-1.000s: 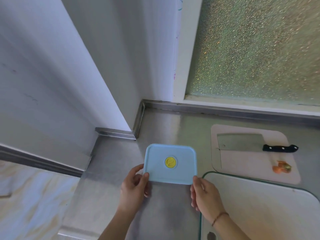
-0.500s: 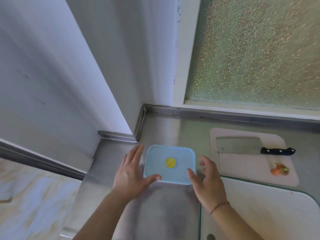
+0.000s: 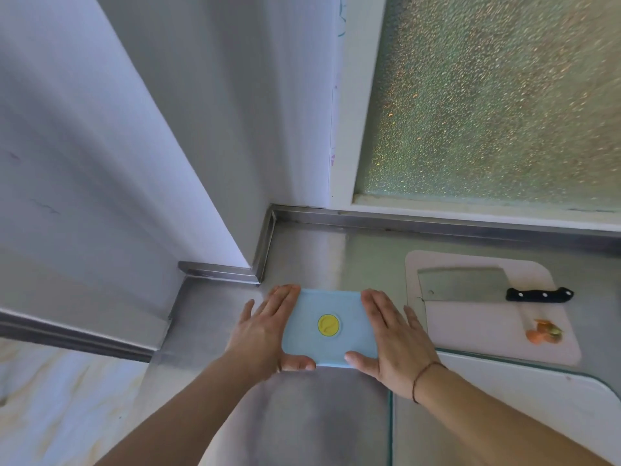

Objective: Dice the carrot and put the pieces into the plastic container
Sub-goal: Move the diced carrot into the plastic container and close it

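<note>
Both hands (image 3: 265, 331) (image 3: 393, 338) now press flat (fingers straight) onto the container lid (image 3: 331, 326) between them.

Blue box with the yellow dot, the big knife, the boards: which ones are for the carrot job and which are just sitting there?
For the job:
- blue lid of the plastic container, pressed by the left hand and right hand
- cleaver
- cutting board
- carrot scraps

Just there:
- glass board
- steel counter
- frosted window
</note>
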{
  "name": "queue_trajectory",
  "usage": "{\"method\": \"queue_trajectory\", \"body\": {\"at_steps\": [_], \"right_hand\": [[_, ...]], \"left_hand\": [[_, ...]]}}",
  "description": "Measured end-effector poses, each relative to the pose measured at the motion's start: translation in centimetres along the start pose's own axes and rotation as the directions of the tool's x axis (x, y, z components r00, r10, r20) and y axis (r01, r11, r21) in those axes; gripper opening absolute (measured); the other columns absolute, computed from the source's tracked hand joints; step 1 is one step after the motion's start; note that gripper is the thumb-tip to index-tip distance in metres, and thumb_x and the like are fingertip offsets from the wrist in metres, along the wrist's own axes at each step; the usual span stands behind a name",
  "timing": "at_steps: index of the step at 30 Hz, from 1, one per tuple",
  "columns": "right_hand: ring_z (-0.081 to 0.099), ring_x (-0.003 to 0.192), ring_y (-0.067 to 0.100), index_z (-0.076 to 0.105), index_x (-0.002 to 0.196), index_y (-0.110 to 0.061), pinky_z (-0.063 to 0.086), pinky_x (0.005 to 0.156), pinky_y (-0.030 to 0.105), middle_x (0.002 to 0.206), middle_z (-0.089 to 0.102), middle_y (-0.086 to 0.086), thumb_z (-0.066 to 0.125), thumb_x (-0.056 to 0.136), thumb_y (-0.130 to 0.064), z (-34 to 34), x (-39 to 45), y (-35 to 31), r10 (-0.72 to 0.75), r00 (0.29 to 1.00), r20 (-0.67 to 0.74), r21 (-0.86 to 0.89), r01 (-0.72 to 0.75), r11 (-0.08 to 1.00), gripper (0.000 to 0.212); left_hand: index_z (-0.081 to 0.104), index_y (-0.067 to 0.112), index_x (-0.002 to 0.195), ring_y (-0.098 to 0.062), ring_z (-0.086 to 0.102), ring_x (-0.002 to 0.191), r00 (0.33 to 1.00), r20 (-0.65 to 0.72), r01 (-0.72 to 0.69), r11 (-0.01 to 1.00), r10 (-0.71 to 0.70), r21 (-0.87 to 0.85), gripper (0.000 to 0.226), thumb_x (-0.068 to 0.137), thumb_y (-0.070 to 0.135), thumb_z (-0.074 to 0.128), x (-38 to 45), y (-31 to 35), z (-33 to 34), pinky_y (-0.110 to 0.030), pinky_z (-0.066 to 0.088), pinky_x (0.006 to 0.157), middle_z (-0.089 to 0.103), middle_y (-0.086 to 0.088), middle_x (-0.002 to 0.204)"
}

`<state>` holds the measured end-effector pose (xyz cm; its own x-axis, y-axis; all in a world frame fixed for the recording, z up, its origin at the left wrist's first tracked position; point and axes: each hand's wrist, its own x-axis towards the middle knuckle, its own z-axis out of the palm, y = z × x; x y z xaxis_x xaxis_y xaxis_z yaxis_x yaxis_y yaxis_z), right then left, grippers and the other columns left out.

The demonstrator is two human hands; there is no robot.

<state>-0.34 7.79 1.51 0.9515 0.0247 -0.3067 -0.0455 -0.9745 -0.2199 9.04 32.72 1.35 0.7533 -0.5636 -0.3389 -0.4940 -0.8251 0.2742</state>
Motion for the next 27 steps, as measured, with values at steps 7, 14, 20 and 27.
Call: {"method": "queue_trajectory", "body": {"at_steps": [7, 14, 20, 27], "right_hand": [[0.025, 0.146, 0.026, 0.044, 0.141, -0.025, 0.038, 0.11, 0.045, 0.158, 0.026, 0.003, 0.044, 0.084, -0.066, 0.0, -0.9, -1.0, -0.079, 0.944, -0.321, 0.139, 0.13, 0.982, 0.071], [0.056, 0.116, 0.034, 0.071, 0.084, -0.034, 0.053, 0.088, 0.042, 0.112, 0.067, -0.008, 0.051, 0.085, -0.046, 0.8, 0.2, -3.9, -0.055, 0.866, -0.498, 0.14, 0.143, 0.98, 0.024], [0.058, 0.095, 0.023, 0.07, 0.07, -0.033, 0.049, 0.071, 0.036, 0.092, 0.063, -0.016, 0.068, 0.069, -0.047, -0.5, 1.7, -5.1, -0.022, 0.912, -0.41, 0.03, 0.038, 0.999, 0.015], [0.052, 0.084, 0.023, 0.066, 0.069, -0.033, 0.047, 0.083, 0.045, 0.085, 0.057, -0.011, 0.076, 0.07, -0.039, -1.3, 2.9, -4.7, -0.134, 0.912, -0.387, -0.115, 0.097, 0.989, 0.011]], "left_hand": [[-0.001, 0.017, 0.161, -0.022, 0.014, 0.155, 0.984, -0.168, -0.09, 0.965, 0.049, -0.247, 0.144, 0.054, 0.107, 0.035, -0.7, -0.2, 1.0, -0.043, 0.02, 0.123, 0.0, 0.001, 0.169], [0.011, 0.033, 0.156, -0.016, 0.042, 0.14, 0.961, -0.265, -0.079, 0.833, -0.083, -0.548, 0.122, 0.062, 0.095, 0.059, -2.4, 0.8, 4.2, -0.044, 0.045, 0.11, 0.024, 0.012, 0.159], [0.007, 0.037, 0.155, -0.015, 0.045, 0.138, 0.958, -0.258, -0.045, 0.821, -0.127, -0.57, 0.124, 0.059, 0.095, 0.059, -2.1, 0.8, 4.9, -0.041, 0.046, 0.109, 0.027, 0.01, 0.16], [0.022, 0.038, 0.151, 0.011, 0.041, 0.134, 0.925, -0.309, -0.081, 0.681, -0.22, -0.728, 0.113, 0.059, 0.064, 0.082, -2.4, 1.4, 5.9, -0.005, 0.037, 0.1, 0.039, 0.013, 0.154]]}}
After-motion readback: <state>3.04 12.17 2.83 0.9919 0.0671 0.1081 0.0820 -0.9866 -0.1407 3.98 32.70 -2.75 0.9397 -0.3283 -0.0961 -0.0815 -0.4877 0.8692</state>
